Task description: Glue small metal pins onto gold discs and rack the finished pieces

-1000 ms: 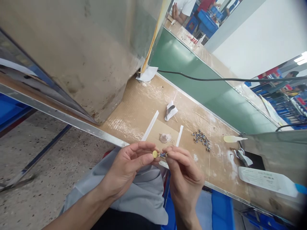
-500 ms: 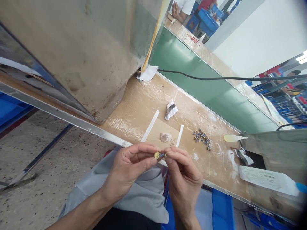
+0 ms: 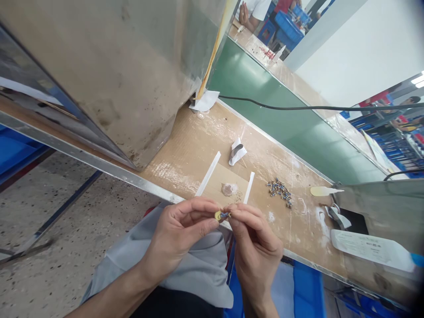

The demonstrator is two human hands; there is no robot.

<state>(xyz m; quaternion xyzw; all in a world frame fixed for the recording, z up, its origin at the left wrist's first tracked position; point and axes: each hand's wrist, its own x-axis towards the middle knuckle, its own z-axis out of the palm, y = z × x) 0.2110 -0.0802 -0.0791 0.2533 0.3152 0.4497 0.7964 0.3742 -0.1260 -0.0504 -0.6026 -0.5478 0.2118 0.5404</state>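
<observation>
Between my two hands, over the front edge of the workbench (image 3: 185, 168), is a small yellow and blue piece (image 3: 222, 215), too small to make out its kind. My left hand (image 3: 179, 229) pinches its yellow end between thumb and fingers. The thumb and forefinger of my right hand (image 3: 255, 243) close on the other end. Just beyond my fingers, a clear blob in a small film or dish (image 3: 229, 189) sits on a cardboard sheet (image 3: 212, 183), with tiny specks beside it. To the right lies a pile of small blue and brass-coloured pieces (image 3: 280, 191).
White tape strips (image 3: 208, 173) flank the cardboard sheet. Crumpled white paper (image 3: 237, 151) with a dark object lies behind. At right are a nozzle bottle (image 3: 323, 191) and a large white bottle (image 3: 371, 249) on its side. A metal panel (image 3: 126, 79) stands left; a black cable (image 3: 281, 107) crosses behind.
Both hands keep their pinch on the small piece, and my right hand has turned very slightly. The whole view has shifted a few pixels; objects on the bench stay put.
</observation>
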